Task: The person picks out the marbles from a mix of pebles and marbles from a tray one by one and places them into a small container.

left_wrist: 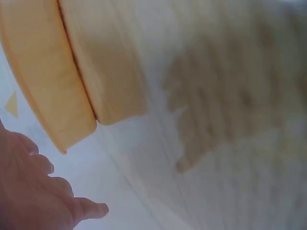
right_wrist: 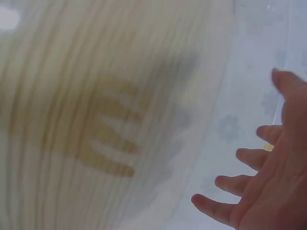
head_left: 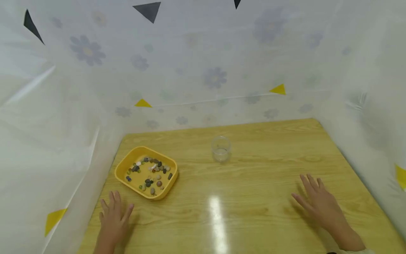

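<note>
My left hand (head_left: 113, 222) hovers just in front of a yellow plastic tray (head_left: 125, 179), fingers spread and holding nothing. Several small stones (head_left: 148, 182) and glassy pebbles lie scattered inside that tray, in grey, black, white, green and blue. In the left wrist view the tray's side wall (left_wrist: 45, 72) stands beyond the fingers. Over the right part of the table, my right hand (head_left: 323, 206) is held with its fingers apart and nothing in them. A clear glass cup (head_left: 221, 150) stands upright between the two hands, farther back.
The wood-grain table (head_left: 253, 183) is enclosed by white sheeting (head_left: 196, 46) with a flower pattern at the back and plain sides. Yellow triangles (head_left: 277, 89) and dark triangles (head_left: 148, 11) are stuck on the sheeting. Both hands cast shadows on the tabletop.
</note>
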`<state>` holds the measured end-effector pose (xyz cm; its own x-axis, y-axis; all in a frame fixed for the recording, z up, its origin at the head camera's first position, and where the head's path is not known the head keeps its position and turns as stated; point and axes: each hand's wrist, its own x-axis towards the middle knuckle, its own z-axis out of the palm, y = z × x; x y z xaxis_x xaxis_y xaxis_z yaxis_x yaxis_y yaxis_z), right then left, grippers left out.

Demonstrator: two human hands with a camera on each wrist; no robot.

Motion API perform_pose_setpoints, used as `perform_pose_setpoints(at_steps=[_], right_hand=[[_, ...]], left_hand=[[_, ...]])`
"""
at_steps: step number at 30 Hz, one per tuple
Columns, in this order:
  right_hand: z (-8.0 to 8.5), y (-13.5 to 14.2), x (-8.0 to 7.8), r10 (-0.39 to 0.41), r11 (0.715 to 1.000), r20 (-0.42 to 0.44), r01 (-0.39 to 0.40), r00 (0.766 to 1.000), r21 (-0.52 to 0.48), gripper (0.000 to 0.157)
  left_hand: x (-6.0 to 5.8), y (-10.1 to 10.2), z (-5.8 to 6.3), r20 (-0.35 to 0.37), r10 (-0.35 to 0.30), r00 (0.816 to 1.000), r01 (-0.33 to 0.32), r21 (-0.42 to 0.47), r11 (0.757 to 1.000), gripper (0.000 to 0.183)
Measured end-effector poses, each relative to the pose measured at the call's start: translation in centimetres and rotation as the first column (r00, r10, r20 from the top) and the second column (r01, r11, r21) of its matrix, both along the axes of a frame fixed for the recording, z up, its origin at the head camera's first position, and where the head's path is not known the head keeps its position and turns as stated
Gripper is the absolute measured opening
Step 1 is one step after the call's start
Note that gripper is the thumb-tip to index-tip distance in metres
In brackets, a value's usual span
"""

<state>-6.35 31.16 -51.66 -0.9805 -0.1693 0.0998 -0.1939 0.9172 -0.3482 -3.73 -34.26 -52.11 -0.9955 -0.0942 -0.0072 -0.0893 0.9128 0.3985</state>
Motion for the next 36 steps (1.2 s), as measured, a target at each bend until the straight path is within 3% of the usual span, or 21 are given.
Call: perform_pose_setpoints(at_steps=[4,10,12,17,21,25,29,36], right_hand=[[-0.1,-1.8,-0.7,0.051,0.993,0.006,-0.05,0.999,-0.105,0.064],[-0.2,-4.2,-2.2,0.12,0.957,0.009,-0.114,0.993,-0.267,0.055],[-0.3,-5.2,-2.8,0.156,0.935,0.024,-0.14,0.987,-0.325,0.054],[-0.4,-8.1,-3.9,0.215,0.895,0.072,-0.168,0.974,-0.413,0.047],[-0.1,-10.5,-4.3,0.255,0.868,0.12,-0.172,0.96,-0.466,0.041],[-0.3,-13.1,-4.8,0.317,0.839,0.148,-0.204,0.937,-0.505,0.038],[-0.8,-16.0,-5.2,0.398,0.789,0.176,-0.238,0.9,-0.566,0.04],[-0.4,-20.9,-6.0,0.484,0.705,0.159,-0.276,0.86,-0.653,0.041]], left_hand=[[-0.5,-0.5,0.4,-0.007,0.077,0.997,-0.075,0.115,0.991,0.073],[-2.1,-0.8,1.9,-0.02,0.197,0.98,-0.19,0.187,0.964,0.07],[-2.7,-0.9,2.3,-0.062,0.219,0.974,-0.198,0.238,0.951,0.066],[-4.5,-1.2,2.9,-0.204,0.209,0.956,-0.132,0.337,0.932,0.056],[-6.0,-1.3,2.8,-0.259,0.202,0.945,-0.092,0.383,0.919,0.052],[-7.3,-1.7,2.4,-0.246,0.231,0.941,-0.111,0.422,0.9,0.051],[-8.6,-2.2,1.9,-0.198,0.266,0.943,-0.151,0.456,0.877,0.051],[-10.7,-2.6,1.3,-0.104,0.337,0.936,-0.227,0.554,0.801,0.057]])
